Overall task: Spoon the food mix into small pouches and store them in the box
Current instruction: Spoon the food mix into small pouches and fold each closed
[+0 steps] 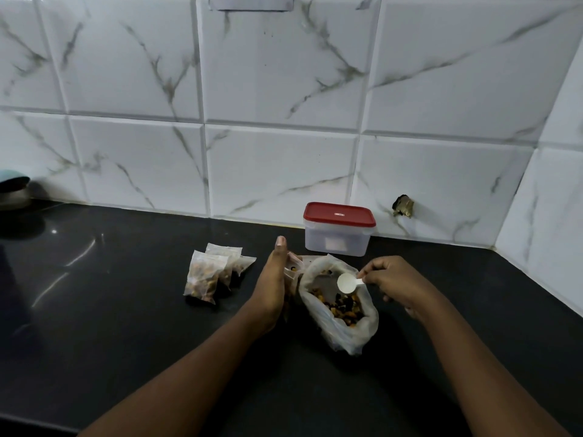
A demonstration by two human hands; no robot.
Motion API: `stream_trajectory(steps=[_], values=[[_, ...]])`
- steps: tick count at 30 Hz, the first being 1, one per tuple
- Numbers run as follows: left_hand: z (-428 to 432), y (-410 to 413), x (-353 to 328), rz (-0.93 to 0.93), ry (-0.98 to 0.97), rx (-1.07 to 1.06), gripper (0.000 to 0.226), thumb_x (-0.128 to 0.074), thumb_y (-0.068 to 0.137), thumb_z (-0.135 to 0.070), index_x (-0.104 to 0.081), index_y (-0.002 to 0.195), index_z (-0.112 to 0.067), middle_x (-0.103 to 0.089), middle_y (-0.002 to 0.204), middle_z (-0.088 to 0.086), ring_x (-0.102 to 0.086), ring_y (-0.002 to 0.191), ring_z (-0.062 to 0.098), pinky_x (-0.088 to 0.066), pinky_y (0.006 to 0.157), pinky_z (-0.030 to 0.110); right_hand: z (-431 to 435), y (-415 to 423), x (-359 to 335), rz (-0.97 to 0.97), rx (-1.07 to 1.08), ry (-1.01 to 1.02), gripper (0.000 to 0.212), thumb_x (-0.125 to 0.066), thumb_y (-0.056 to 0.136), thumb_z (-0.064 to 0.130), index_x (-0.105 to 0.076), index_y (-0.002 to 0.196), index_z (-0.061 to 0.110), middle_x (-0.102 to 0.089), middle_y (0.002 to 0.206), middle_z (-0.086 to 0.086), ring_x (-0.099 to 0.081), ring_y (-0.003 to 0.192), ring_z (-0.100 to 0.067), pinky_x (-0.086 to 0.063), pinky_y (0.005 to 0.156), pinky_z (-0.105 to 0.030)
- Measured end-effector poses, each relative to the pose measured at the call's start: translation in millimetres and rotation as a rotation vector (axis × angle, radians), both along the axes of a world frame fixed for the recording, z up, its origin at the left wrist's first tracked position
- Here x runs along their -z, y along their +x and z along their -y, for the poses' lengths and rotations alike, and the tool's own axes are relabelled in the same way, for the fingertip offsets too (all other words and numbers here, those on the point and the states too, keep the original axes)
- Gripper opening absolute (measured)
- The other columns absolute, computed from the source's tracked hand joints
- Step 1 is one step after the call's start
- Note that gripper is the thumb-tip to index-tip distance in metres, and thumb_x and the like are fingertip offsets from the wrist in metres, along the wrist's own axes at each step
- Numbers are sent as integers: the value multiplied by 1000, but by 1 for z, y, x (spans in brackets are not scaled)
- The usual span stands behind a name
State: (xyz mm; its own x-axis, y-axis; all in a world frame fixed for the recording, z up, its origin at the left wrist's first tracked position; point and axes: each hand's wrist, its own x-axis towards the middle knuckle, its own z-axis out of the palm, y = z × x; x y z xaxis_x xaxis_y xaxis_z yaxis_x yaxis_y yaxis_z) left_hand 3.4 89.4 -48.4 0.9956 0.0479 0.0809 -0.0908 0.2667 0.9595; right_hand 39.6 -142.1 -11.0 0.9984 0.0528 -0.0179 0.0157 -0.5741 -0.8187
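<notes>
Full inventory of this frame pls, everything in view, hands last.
counter: 1, black, foreground
tiled wall: 1, white, grey-veined, behind counter
box: 1, clear with red lid on, back of counter
bag of mix: 1, clear, open, mid-counter
spoon: 1, white, over bag's mouth
small pouch: 1, clear, just left of bag's mouth
filled pouches: about 3, clear, piled further left
dark object: 1, far left edge, unclear
left hand: 1, against small pouch, fingers hidden
right hand: 1, pinches spoon handle

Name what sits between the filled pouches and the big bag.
Head view: the left hand, a small pouch at its palm.
</notes>
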Motion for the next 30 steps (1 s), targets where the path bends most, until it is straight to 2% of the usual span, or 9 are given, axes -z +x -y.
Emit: stream_trajectory(steps=[3, 5, 10, 15, 18, 22, 24, 27, 30], values=[[1, 0, -2, 22, 23, -35, 78, -36, 90, -78, -60, 101, -5, -72, 88, 17, -71, 80, 28, -57, 64, 31, -3, 4, 7, -56, 32, 12, 6, -66, 94, 10, -71, 97, 8, -67, 85, -8, -51, 64, -17, -42, 54, -30], [0, -2, -4, 14, 13, -49, 78, -35, 89, -78, -60, 98, -5, -70, 78, 14, -66, 73, 28, -55, 59, 31, -3, 6, 9, -82, 49, 37, 6, -67, 93, 9, -71, 96, 6, -66, 84, -10, -49, 60, -17, -40, 52, -29], [1, -5, -4, 32, 44, -73, 86, -31, 92, -76, -60, 110, 3, -69, 78, 13, -65, 73, 29, -53, 55, 27, 0, 6, 6, -143, 56, 75, 9, -68, 90, 7, -74, 94, 1, -60, 80, -9, -42, 57, -14, -34, 46, -25], [0, -7, -5, 31, 108, -98, 90, -31, 90, -79, -60, 112, 3, -70, 83, 10, -65, 74, 24, -52, 61, 29, 2, 9, 9, -203, 118, 90, 14, -67, 91, 10, -74, 98, 0, -54, 80, -11, -41, 57, -15, -31, 43, -25], [3, -10, -6, 24, 98, -90, 84, -30, 97, -72, -60, 114, 4, -65, 66, 2, -60, 52, 10, -47, 47, 20, 3, 12, 12, -177, 149, 20, 12, -68, 91, 14, -77, 93, 5, -64, 81, -16, -52, 66, -24, -36, 49, -28], [2, -8, -6, 28, 79, -113, 97, -35, 82, -84, -61, 114, 4, -59, 67, 3, -49, 50, 10, -42, 47, 24, 3, 12, 12, -113, 130, 21, 11, -68, 89, 12, -77, 86, 6, -71, 84, -20, -57, 70, -28, -41, 52, -31], [0, -7, -5, 38, 48, -101, 98, -37, 80, -90, -62, 109, 0, -59, 70, 2, -50, 51, 8, -41, 50, 24, 3, 13, 11, -45, 124, -33, 13, -70, 91, 19, -76, 85, 10, -74, 90, -16, -62, 74, -26, -48, 61, -36], [0, -8, -6, 51, 35, -108, 93, -36, 80, -91, -64, 103, -6, -64, 77, 4, -54, 56, 9, -43, 55, 27, -6, 4, 7, 278, 142, -493, 19, -65, 97, 40, -70, 92, 23, -67, 96, -2, -61, 94, -23, -52, 79, -40], [-1, -6, -5, 58, 28, -100, 92, -35, 78, -94, -64, 96, -8, -61, 71, 2, -49, 53, 10, -39, 54, 28, -39, -26, -6, 495, -19, -316, 24, -58, 102, 47, -62, 94, 25, -65, 84, 4, -64, 80, -17, -48, 66, -30]])
